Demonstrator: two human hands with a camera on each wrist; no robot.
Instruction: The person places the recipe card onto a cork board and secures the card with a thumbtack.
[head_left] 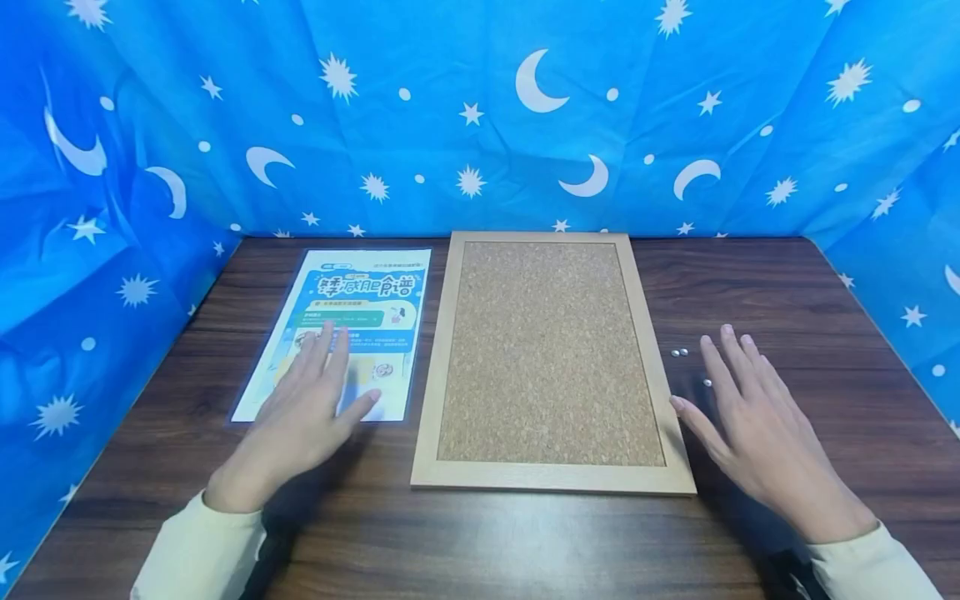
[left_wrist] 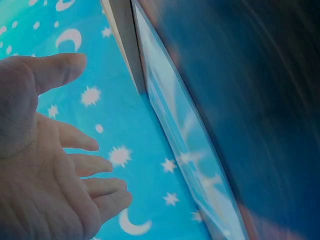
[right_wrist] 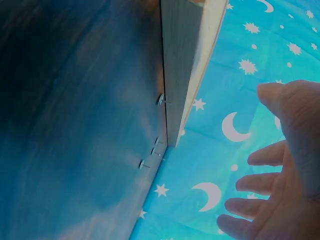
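Note:
A printed sheet (head_left: 375, 387) with a blue heading and Chinese characters lies on the left of the table. My left hand (head_left: 303, 417) hovers over its lower part, fingers spread, holding nothing, and covers some of the print. Beside the sheet lies a cork board (head_left: 551, 358) with a pale wooden frame. To the right of the board is my right hand (head_left: 772, 442), palm down with straight fingers, its thumb near the frame's edge. Several small silver thumbtacks (head_left: 676, 352) lie close to its fingertips. In the right wrist view the thumbtacks (right_wrist: 143, 164) stand on their heads, points up.
The dark wood-grain table (head_left: 510, 542) extends in front of the board. A blue cloth (head_left: 450, 108) with white moons and stars hangs behind the table and along both sides. The board's far edge reaches nearly to the back cloth.

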